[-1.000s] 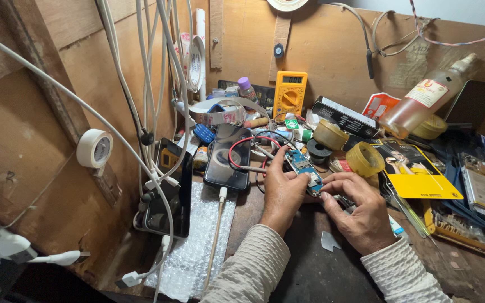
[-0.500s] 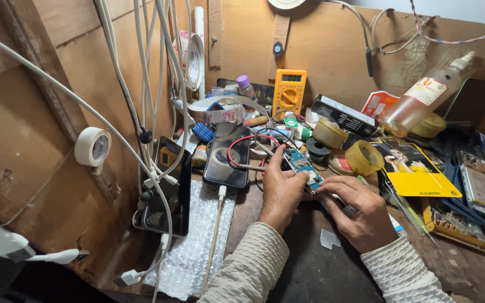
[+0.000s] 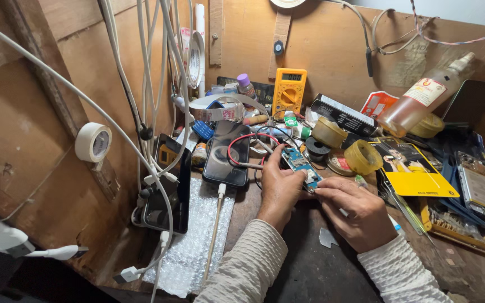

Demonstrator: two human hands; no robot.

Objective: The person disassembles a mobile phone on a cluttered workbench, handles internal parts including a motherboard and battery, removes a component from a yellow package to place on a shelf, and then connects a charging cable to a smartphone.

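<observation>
A small blue circuit board (image 3: 300, 164) sits at the middle of the cluttered workbench. My left hand (image 3: 279, 188) grips it from the left, thumb and fingers around its near end. My right hand (image 3: 355, 210) pinches at the board's lower right corner with its fingertips; whatever it holds there is too small to make out. Red and black wires (image 3: 241, 147) loop from the board's area over a dark phone (image 3: 227, 153) lying face up just left of my left hand.
A yellow multimeter (image 3: 288, 91) leans on the back wall. Tape rolls (image 3: 362, 156), a clear bottle (image 3: 422, 101), a yellow card (image 3: 413, 170) and opened phone parts (image 3: 480, 191) crowd the right. Another phone (image 3: 166, 193), bubble wrap (image 3: 197, 241) and hanging cables (image 3: 152, 84) fill the left.
Both hands stay on the circuit board with only slight finger shifts; the view has moved a little.
</observation>
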